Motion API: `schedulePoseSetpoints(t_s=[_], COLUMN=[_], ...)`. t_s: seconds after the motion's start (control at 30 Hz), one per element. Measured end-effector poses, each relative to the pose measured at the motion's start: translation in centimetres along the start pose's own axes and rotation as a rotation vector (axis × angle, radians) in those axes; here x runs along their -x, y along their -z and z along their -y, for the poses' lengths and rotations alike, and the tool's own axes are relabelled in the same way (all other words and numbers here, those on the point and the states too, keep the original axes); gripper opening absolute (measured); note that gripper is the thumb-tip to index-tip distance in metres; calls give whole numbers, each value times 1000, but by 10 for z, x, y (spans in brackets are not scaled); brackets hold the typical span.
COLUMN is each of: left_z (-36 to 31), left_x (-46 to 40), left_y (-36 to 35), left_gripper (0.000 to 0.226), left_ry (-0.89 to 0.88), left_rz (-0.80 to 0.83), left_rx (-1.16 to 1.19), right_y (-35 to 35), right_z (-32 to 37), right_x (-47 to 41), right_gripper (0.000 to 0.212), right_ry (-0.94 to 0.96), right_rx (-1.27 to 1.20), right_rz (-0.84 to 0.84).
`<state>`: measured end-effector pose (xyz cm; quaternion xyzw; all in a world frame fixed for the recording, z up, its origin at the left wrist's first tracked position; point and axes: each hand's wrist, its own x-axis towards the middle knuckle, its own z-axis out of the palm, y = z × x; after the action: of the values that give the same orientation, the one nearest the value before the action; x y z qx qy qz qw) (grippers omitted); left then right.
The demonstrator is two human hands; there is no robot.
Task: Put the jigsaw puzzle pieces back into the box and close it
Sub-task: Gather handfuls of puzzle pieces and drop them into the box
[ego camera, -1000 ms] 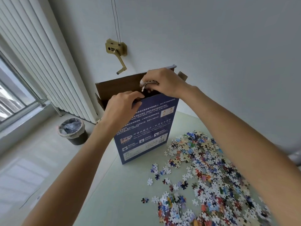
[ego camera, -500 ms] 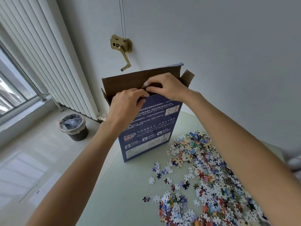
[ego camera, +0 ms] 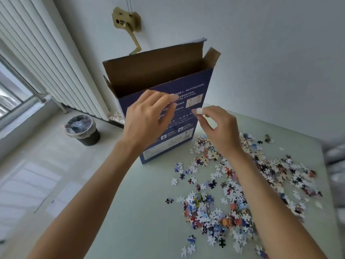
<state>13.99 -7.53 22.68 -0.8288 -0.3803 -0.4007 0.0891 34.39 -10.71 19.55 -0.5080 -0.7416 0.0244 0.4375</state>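
box (ego camera: 164, 101) upright, flaps open | pieces (ego camera: 233, 193) on table (ego camera: 140, 212)

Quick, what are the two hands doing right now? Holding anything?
Left hand: open, fingers loosely bent, holding nothing, in front of the box.
Right hand: fingers curled; cannot tell if it holds anything.

Box (ego camera: 168, 109) upright on table (ego camera: 130, 212) (pieces (ego camera: 233, 193) right of it)

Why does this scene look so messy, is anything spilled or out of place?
The puzzle pieces lie scattered loose over the table beside the upright blue box, whose top flaps stand open. That fits a tidy-up in progress; nothing looks damaged.
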Motion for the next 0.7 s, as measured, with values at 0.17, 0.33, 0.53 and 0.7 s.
schedulePoseSetpoints(t_s=[0.17,0.33,0.53,0.7], left_z=[-32,-44,-39,-48], left_x=[68,133,176,200], left_y=[-50,-126,-184,-189], left_gripper=[19,36,69,62], left_ry=[121,552,584,420], left_rz=[235,708,1174,1222], left_rx=[305,443,131,104], right_y=[-7,-8,-32,-73], right_z=[-33,-52,-53,-51], right_x=[116,193,241,240], right_gripper=[21,42,98,93], right_ry=[-380,-713,-757,-575], right_rx=[55,141,348,254], right_rz=[226,601,973,1064])
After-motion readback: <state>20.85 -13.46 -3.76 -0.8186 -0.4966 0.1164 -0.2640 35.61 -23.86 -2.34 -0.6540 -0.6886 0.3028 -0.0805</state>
